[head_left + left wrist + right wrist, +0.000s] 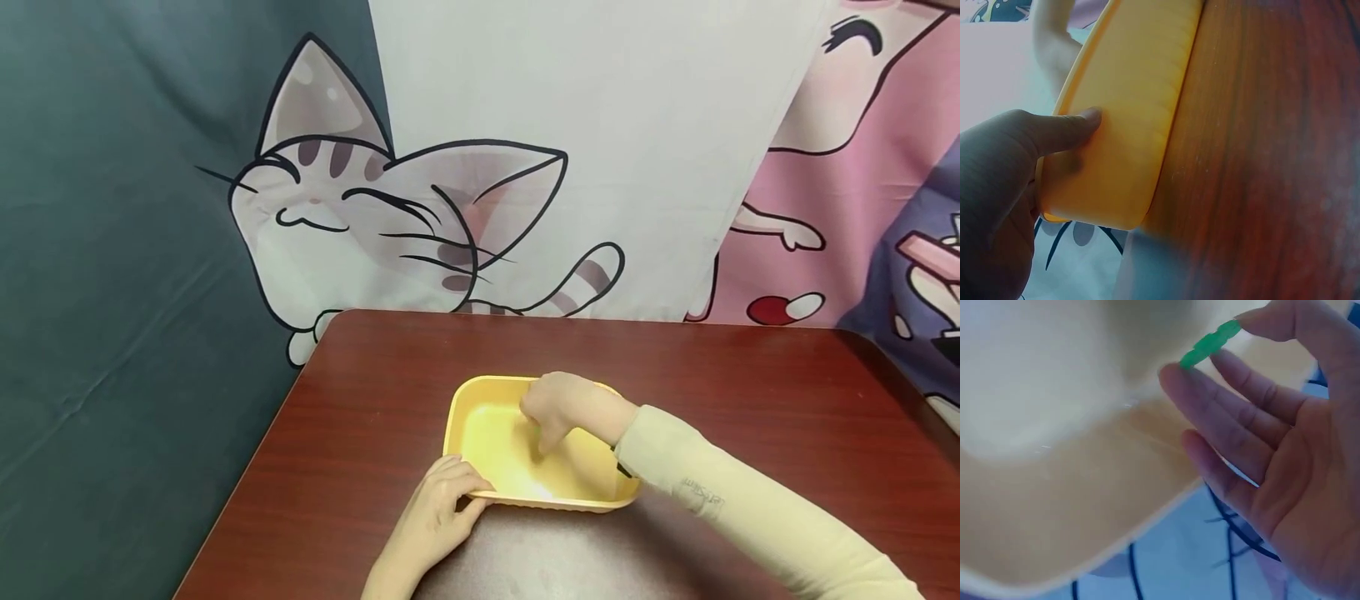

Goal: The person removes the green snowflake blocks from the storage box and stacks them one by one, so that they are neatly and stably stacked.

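A yellow plastic basin (491, 454) stands on the table. My left hand (441, 504) grips its near left rim; in the left wrist view the thumb (1066, 132) lies against the outer wall. Over the inside of the basin is my right hand (566, 407), reaching in from the right. Between its thumb and fingertips it pinches a small, bright green, bumpy strip (1210, 345), seen clearly in the right wrist view. In the head view the strip is mostly hidden by the fingers. The other fingers (1229, 469) of this hand are spread loosely.
The dark red wooden table (360, 400) extends around the basin, with its back edge against a hanging cloth (637, 108) printed with cartoon cats. A pale sleeve (750, 492) covers the right forearm and crosses the table's right side.
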### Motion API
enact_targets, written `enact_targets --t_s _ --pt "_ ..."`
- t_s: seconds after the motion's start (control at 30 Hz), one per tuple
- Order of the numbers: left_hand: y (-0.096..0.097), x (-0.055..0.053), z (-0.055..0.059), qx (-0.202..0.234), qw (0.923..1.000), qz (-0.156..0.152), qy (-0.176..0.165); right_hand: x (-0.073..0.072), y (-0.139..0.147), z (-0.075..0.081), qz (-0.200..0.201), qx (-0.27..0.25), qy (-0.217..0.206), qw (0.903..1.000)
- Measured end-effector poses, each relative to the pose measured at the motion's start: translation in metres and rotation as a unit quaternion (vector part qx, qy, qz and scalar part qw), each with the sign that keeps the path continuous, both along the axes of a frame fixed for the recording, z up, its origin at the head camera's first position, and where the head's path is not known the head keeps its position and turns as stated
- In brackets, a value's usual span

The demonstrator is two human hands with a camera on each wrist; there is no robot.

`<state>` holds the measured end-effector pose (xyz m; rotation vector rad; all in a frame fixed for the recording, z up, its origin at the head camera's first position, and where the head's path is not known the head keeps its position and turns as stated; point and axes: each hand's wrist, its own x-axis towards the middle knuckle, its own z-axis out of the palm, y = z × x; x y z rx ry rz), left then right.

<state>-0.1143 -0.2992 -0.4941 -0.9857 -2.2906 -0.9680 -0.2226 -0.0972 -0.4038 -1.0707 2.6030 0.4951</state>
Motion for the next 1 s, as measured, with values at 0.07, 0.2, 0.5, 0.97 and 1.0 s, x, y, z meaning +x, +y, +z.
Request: enact_targets --t_s 0.07,0.2,0.5,0.97,1.0 --pt "0.001 0.001 0.000 0.000 1.0000 -0.001 -0.007 0.005 0.005 0.013 0.005 -0.033 -0.003 0.9994" --pt "0.002 0.001 0.000 0.004 0.9999 -0.001 -0.015 0.013 0.021 0.041 0.016 -0.092 0.009 0.9956" --pt "0.000 0.002 -0.002 0.005 0.9997 0.000 -0.022 0.028 0.070 0.061 0.035 -0.168 0.069 0.9827" --pt "0.001 0.001 -0.003 0.022 0.9993 -0.030 0.009 0.067 0.160 0.050 -0.071 -0.212 0.083 0.9711" --pt "0.002 0.002 -0.003 0.023 0.9992 -0.031 0.011 0.069 0.165 0.048 -0.080 -0.214 0.080 0.9702"
